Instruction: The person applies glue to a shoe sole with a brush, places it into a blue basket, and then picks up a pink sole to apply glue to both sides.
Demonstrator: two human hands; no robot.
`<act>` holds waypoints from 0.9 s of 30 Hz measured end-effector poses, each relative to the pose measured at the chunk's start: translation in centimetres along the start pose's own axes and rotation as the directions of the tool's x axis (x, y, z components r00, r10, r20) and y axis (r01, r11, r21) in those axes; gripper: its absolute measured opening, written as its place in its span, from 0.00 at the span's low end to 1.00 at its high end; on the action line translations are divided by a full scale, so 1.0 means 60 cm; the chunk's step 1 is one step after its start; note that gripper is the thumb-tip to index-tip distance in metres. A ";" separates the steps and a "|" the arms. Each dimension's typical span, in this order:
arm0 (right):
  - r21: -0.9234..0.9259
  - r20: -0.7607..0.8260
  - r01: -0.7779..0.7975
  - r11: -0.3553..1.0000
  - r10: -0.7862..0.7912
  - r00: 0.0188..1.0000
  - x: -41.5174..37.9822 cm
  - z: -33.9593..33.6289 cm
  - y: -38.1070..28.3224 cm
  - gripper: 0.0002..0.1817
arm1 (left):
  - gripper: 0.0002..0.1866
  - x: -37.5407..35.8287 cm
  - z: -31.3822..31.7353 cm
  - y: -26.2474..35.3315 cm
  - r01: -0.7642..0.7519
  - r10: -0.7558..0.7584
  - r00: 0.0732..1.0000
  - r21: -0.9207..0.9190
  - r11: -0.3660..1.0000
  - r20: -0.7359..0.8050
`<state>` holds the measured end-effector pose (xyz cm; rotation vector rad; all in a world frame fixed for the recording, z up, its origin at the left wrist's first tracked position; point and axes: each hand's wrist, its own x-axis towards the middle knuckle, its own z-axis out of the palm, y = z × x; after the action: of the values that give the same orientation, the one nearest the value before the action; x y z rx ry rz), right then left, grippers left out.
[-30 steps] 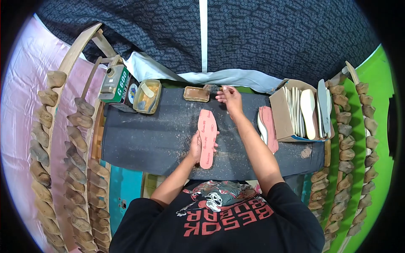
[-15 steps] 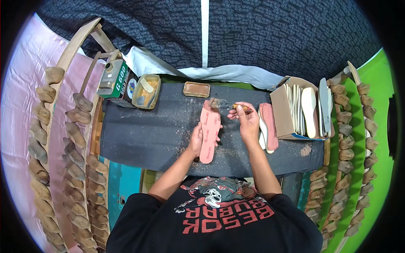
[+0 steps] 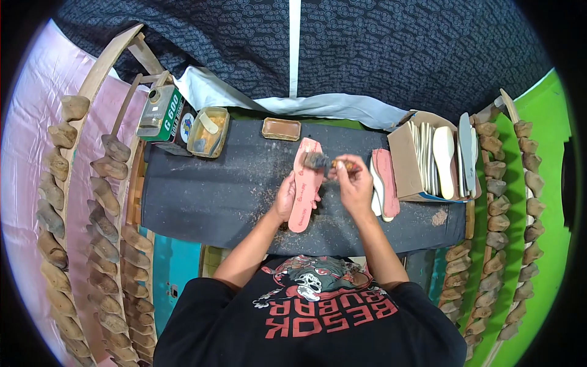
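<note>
My left hand [image 3: 285, 199] is wrapped round the middle of a pink shoe insole [image 3: 301, 199] with red printing, holding it over the table. In my right hand [image 3: 356, 186], fingers closed on the yellow-brown handle, is a brush [image 3: 315, 161]. Its dark bristles overlap the upper, wider part of the insole. To the right of that hand lie a second pink insole [image 3: 386, 183] and a cream one [image 3: 375, 189], partly side by side on the dark cloth.
A cardboard box [image 3: 405, 168] full of upright insoles stands at the right. Back left are a green glue can [image 3: 160, 119] and a plastic tub [image 3: 224, 131]; a shallow brown tray [image 3: 281, 129] sits at the back. Racks of wooden shoe lasts [image 3: 107, 196] flank the table.
The brush has moved down from the insole's top end onto its upper part, and my right hand has come slightly nearer me. My left hand keeps its hold.
</note>
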<state>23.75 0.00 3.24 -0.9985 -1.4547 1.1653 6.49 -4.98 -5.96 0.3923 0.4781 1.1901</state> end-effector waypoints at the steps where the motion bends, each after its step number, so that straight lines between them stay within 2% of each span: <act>1: -0.024 -0.048 0.058 0.998 -0.059 0.997 0.013 0.001 0.002 0.08 | 0.36 -0.002 0.010 -0.001 0.005 -0.005 1.000 0.002 1.000 0.002; 4: -0.090 -0.067 0.119 0.989 -0.125 0.990 0.036 -0.004 -0.010 0.07 | 0.37 -0.002 0.032 0.002 -0.025 0.023 0.999 0.096 0.995 0.026; 6: -0.126 -0.053 0.135 0.983 -0.142 0.988 0.026 -0.005 -0.012 0.06 | 0.36 -0.002 0.030 0.003 -0.020 0.019 0.999 0.064 0.998 0.028; 8: -0.165 -0.016 0.055 0.985 -0.058 0.998 0.001 -0.003 -0.009 0.07 | 0.35 0.004 0.004 -0.005 -0.022 0.021 0.999 0.035 0.999 0.024; 10: -0.246 0.075 0.104 0.964 -0.088 0.993 -0.023 0.003 -0.030 0.06 | 0.35 0.004 -0.004 -0.003 -0.027 0.027 1.000 0.007 1.000 0.016; 12: -0.272 0.062 0.160 0.949 -0.148 0.987 -0.022 0.004 -0.027 0.06 | 0.33 0.002 -0.006 -0.001 -0.027 0.027 1.000 0.053 0.998 -0.007; 13: -0.273 0.059 0.157 0.949 -0.147 0.987 -0.016 0.005 -0.027 0.06 | 0.34 0.003 -0.004 -0.002 -0.020 0.019 0.999 0.022 1.000 0.034; 15: -0.169 -0.093 0.064 0.984 -0.080 0.992 0.009 0.006 -0.029 0.06 | 0.34 -0.001 0.015 -0.003 -0.018 0.017 0.999 0.034 0.999 0.052; 16: -0.169 -0.098 0.062 0.984 -0.080 0.992 0.022 0.003 -0.027 0.06 | 0.35 -0.002 0.025 -0.001 -0.026 0.022 0.997 0.048 0.999 0.071; 18: -0.264 -0.105 0.201 0.943 -0.235 0.966 0.043 -0.004 -0.023 0.05 | 0.35 0.002 0.021 -0.006 0.004 -0.007 0.996 0.027 1.000 0.093; 20: -0.259 -0.105 0.205 0.944 -0.238 0.965 0.037 -0.007 -0.029 0.05 | 0.35 0.003 0.027 -0.004 -0.021 0.020 0.997 0.021 1.000 0.070; 22: -0.240 -0.043 0.090 0.967 -0.103 0.994 0.009 -0.007 -0.030 0.06 | 0.34 0.007 0.013 -0.004 -0.012 0.012 0.998 0.011 1.000 0.062; 27: -0.209 0.056 0.068 0.976 -0.058 0.997 -0.034 0.010 -0.053 0.04 | 0.34 0.005 0.008 0.003 -0.019 0.019 1.000 0.024 1.000 -0.006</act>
<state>23.45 -2.70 5.90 -1.0648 -1.6641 1.0114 6.69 -4.65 -5.50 0.4149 0.4953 1.2052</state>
